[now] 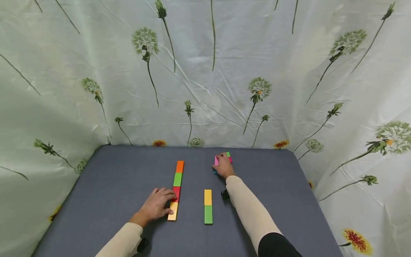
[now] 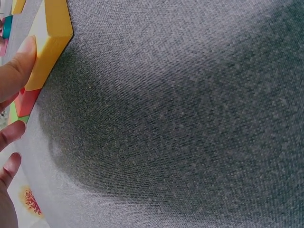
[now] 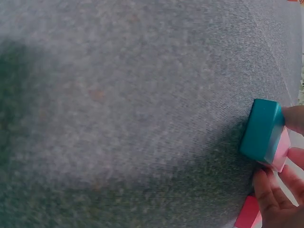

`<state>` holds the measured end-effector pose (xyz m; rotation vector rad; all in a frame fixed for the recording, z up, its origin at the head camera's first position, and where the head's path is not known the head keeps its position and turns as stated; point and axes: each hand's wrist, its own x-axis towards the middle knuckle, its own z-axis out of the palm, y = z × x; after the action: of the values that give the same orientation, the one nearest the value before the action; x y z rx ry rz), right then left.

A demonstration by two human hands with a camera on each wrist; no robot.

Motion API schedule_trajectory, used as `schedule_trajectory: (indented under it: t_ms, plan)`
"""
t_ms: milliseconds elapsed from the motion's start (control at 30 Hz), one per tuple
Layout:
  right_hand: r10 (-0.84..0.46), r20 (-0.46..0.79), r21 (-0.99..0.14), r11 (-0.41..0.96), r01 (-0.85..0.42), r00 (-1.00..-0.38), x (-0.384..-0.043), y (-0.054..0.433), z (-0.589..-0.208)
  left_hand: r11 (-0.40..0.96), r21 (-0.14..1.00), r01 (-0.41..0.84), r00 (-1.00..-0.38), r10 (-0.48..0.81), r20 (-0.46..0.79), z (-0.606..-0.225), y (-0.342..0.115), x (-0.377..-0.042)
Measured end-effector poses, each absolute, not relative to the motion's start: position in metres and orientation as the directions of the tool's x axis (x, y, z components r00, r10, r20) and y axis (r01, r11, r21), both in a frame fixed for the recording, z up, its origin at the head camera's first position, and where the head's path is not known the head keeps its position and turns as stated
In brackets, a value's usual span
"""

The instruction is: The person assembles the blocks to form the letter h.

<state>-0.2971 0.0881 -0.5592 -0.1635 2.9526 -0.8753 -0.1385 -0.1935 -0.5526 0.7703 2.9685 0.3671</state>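
Grey, woven-looking cloth [image 1: 112,200] spreads before me. One left hand [image 1: 155,205] lies loosely, thumb on the yellow block [image 2: 52,52], a fingertip on the red block [image 1: 177,190]; light pressure should keep their row straight. Near the far edge, the right hand [image 1: 224,167] grasps a pink block [image 1: 216,160] beside a smooth, sharp-cornered teal block [image 3: 260,130]; a gentle pinch probably avoids nudging it. Beyond hangs creased, dandelion-printed sheeting [image 1: 199,85].

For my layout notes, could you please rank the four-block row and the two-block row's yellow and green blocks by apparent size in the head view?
1. Four-block row
2. Green block
3. Yellow block
The green block lies nearer the camera, so the two blocks' true sizes may match.
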Motion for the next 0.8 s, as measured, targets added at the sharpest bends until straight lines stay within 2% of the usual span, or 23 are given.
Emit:
schedule_trajectory:
  t_ms: [233,433,800]
  plan:
    - [-0.099,-0.028,-0.52,0.851,-0.071,-0.995,-0.2991,0.0871,-0.5566,0.86,0.257,0.441,-0.883,0.467,-0.048,-0.5514,-0.192,-0.1417]
    - [-0.114,-0.001,-0.49,0.866,-0.099,-0.993,-0.3013,0.0868,-0.5566,0.863,0.249,0.44,-0.886,0.463,-0.036,-0.5519,-0.1927,-0.1416]
    - [-0.095,0.025,-0.539,0.837,-0.094,-0.995,-0.2986,0.0847,-0.555,0.84,0.238,0.488,-0.867,0.498,0.019,-0.5528,-0.1944,-0.1393]
